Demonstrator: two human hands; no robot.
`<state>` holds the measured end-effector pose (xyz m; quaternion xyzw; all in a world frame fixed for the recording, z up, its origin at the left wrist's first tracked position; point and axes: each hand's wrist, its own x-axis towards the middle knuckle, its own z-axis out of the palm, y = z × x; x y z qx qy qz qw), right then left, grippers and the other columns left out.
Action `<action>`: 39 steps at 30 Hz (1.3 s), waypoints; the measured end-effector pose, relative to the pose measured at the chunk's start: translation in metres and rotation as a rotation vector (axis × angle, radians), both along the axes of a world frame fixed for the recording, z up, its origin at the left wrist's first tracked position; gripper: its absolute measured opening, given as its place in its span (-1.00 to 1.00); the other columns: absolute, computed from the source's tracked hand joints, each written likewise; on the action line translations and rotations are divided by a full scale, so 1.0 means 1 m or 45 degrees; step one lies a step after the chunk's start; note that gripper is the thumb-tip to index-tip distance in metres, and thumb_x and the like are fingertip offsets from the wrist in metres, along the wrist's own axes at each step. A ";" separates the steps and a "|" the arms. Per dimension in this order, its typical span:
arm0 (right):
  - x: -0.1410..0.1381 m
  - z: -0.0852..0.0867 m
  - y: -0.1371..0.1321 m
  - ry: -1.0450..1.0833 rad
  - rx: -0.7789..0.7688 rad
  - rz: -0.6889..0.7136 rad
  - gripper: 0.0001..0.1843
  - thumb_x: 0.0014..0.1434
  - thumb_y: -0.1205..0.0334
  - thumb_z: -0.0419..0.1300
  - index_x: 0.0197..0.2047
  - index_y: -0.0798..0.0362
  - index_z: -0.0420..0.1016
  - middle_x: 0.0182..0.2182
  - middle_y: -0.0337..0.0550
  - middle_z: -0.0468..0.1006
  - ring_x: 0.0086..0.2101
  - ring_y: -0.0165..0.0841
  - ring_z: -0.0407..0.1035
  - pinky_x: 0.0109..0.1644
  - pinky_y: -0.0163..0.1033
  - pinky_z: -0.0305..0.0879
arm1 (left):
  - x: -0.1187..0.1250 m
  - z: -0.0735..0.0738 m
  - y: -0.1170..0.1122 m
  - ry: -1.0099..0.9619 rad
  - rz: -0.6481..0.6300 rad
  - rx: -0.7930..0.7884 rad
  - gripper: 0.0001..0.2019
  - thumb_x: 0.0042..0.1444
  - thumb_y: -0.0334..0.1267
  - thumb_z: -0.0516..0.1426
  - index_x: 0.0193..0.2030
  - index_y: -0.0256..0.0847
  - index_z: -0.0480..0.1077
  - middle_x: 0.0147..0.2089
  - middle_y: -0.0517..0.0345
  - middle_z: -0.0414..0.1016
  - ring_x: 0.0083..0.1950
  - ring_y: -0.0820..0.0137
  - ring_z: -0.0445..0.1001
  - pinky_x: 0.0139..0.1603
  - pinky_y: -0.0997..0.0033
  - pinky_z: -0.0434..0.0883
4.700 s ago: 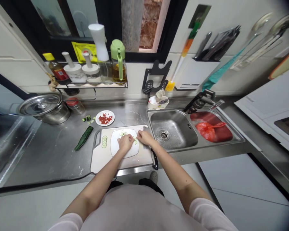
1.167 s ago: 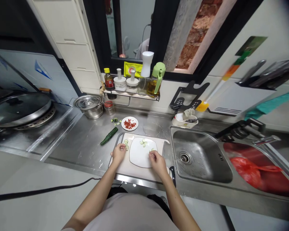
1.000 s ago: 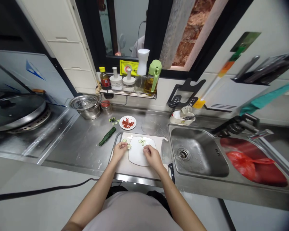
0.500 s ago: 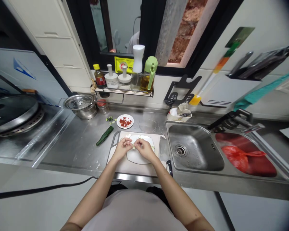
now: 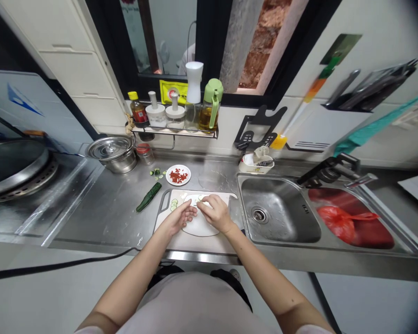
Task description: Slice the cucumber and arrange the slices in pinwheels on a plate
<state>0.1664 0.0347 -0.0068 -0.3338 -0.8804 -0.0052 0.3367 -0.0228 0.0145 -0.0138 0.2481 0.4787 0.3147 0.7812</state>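
A white plate point(image 5: 198, 226) lies on a pale cutting board point(image 5: 167, 218) at the steel counter's front edge. Both hands are over the plate, close together. My left hand point(image 5: 179, 217) has its fingers curled at the plate's left side. My right hand point(image 5: 214, 212) is pinched over cucumber slices point(image 5: 198, 199) at the plate's far side. A few more slices point(image 5: 174, 204) lie on the board to the left. What the fingertips hold is too small to name.
A half cucumber point(image 5: 148, 196) lies left of the board, with cucumber scraps point(image 5: 156, 173) and a small dish of red bits point(image 5: 178, 175) behind. A lidded pot point(image 5: 112, 153) stands at the left. The sink point(image 5: 278, 218) is on the right, a red bag point(image 5: 341, 222) in its far basin. A black cable point(image 5: 55, 266) runs along the counter front.
My left hand came off the slices on the board and joined my right hand over the plate. My right hand moved toward the plate's far side. The view drifted slightly.
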 end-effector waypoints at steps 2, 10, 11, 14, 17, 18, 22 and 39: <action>0.005 -0.001 0.002 -0.047 0.024 0.012 -0.72 0.31 0.31 0.03 -0.09 -0.09 0.55 -0.19 -0.05 0.51 -0.14 -0.27 0.32 -0.07 -0.15 0.28 | 0.002 0.002 0.002 -0.017 0.016 0.011 -0.55 -0.03 0.18 0.16 -0.35 -0.24 0.44 -0.36 0.11 0.50 -0.51 0.55 0.29 -0.55 0.54 -0.02; 0.013 -0.007 0.003 -0.129 0.138 0.041 -0.69 0.31 0.34 0.00 -0.06 -0.09 0.54 -0.17 -0.06 0.52 -0.12 -0.28 0.33 -0.07 -0.16 0.30 | 0.013 0.000 0.004 -0.090 0.076 -0.027 -0.72 -0.13 -0.11 0.26 -0.31 -0.22 0.43 -0.39 0.20 0.46 -0.51 0.57 0.30 -0.55 0.56 -0.01; 0.014 -0.008 0.003 -0.127 0.134 0.036 -0.69 0.31 0.33 0.00 -0.06 -0.09 0.54 -0.18 -0.06 0.52 -0.12 -0.28 0.33 -0.07 -0.16 0.30 | 0.013 0.000 0.004 -0.080 0.079 -0.019 -0.73 -0.14 -0.12 0.26 -0.31 -0.22 0.43 -0.39 0.20 0.46 -0.50 0.58 0.30 -0.54 0.56 -0.01; 0.015 -0.009 0.003 -0.089 0.088 0.037 -0.72 0.31 0.32 0.03 -0.06 -0.08 0.53 -0.18 -0.05 0.52 -0.12 -0.28 0.33 -0.06 -0.16 0.29 | 0.013 0.001 0.004 -0.023 0.076 0.066 -0.73 -0.13 -0.12 0.27 -0.31 -0.23 0.43 -0.36 0.19 0.48 -0.49 0.58 0.30 -0.53 0.55 0.00; 0.015 -0.009 0.003 -0.054 0.067 0.065 -0.73 0.30 0.32 0.05 -0.06 -0.08 0.53 -0.17 -0.04 0.51 -0.12 -0.28 0.33 -0.05 -0.16 0.29 | 0.011 0.002 0.004 0.056 0.062 0.180 -0.73 -0.15 -0.11 0.28 -0.35 -0.24 0.43 -0.34 0.18 0.49 -0.47 0.57 0.29 -0.52 0.54 -0.02; 0.015 -0.009 0.003 -0.061 0.071 0.067 -0.73 0.31 0.32 0.04 -0.06 -0.07 0.52 -0.17 -0.04 0.51 -0.12 -0.28 0.33 -0.06 -0.16 0.29 | 0.010 0.002 0.004 0.091 0.055 0.219 -0.73 -0.17 -0.11 0.28 -0.38 -0.24 0.42 -0.34 0.18 0.49 -0.47 0.57 0.29 -0.52 0.54 -0.03; 0.013 -0.006 0.002 -0.128 0.098 0.055 -0.73 0.32 0.31 0.01 -0.07 -0.05 0.52 -0.18 -0.04 0.51 -0.12 -0.27 0.32 -0.06 -0.15 0.28 | 0.005 0.003 0.006 0.280 0.035 0.371 -0.74 -0.17 -0.08 0.26 -0.43 -0.22 0.43 -0.37 0.18 0.48 -0.43 0.52 0.29 -0.48 0.51 0.00; 0.007 -0.001 -0.001 0.006 -0.123 0.110 -0.83 0.32 0.23 0.06 -0.21 0.03 0.47 -0.22 -0.06 0.47 -0.17 -0.26 0.26 -0.11 -0.17 0.25 | 0.005 0.005 0.003 0.350 0.063 0.697 -0.72 -0.14 -0.08 0.30 -0.45 -0.24 0.39 -0.44 0.23 0.40 -0.34 0.46 0.32 -0.20 0.45 0.27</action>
